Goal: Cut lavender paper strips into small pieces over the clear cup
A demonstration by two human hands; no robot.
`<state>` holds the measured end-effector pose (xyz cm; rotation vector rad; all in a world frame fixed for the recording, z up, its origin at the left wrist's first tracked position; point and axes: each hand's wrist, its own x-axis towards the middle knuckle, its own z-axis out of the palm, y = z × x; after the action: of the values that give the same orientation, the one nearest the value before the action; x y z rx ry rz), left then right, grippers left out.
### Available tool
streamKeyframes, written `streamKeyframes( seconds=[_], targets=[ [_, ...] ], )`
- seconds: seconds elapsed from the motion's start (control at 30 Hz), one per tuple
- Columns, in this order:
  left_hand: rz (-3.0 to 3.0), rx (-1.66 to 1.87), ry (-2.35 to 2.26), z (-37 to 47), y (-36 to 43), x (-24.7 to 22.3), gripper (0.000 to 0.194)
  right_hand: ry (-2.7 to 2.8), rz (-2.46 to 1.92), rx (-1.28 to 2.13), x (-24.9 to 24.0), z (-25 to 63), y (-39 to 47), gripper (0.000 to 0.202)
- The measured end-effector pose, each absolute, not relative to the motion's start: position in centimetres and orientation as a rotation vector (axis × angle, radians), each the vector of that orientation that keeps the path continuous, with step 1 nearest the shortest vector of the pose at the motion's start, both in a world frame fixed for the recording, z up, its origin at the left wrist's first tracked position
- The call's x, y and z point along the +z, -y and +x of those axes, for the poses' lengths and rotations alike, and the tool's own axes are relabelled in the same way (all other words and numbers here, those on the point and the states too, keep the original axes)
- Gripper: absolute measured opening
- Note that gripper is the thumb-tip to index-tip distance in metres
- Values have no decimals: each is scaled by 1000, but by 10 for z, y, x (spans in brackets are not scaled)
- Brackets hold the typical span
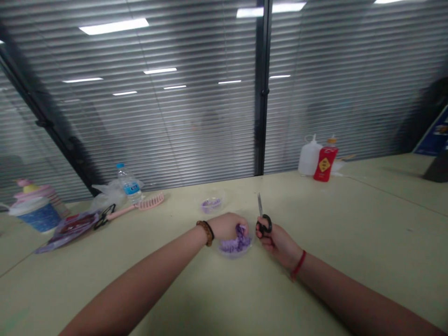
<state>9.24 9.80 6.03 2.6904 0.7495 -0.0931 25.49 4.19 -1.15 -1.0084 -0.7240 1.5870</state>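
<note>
My left hand [231, 226] reaches over a clear round bowl [234, 255] and is closed on a clump of purple shreds [241, 239]. Part of the clump hangs down into the bowl, where more purple and lilac shreds lie. To the right of the bowl, my right hand [280, 242] grips a pair of scissors [265, 223] by its black handles. The narrow metal blades point away from me and upward, and look nearly closed. Behind the bowl stands a second clear container [211, 205] with a few purple bits in it.
At the left are a blue cup [40, 215], a purple packet [70, 229], a pink hairbrush [140, 204] and a water bottle [129, 183]. A white squeeze bottle [309, 157] and a red bottle [325, 163] stand back right. Blinds [196, 112] line the table's [350, 224] far edge.
</note>
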Motion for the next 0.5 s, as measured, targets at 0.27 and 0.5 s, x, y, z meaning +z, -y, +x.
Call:
streamKeyframes(
  seconds=[0.27,0.5],
  targets=[
    [2572,-72,-589,79,-100,84,53,722,-1017,1577,-12,255,-42,28],
    [2742,-83,-777,78,-84,88,50,739,-1035,1566,-11,254,-42,28]
  ],
)
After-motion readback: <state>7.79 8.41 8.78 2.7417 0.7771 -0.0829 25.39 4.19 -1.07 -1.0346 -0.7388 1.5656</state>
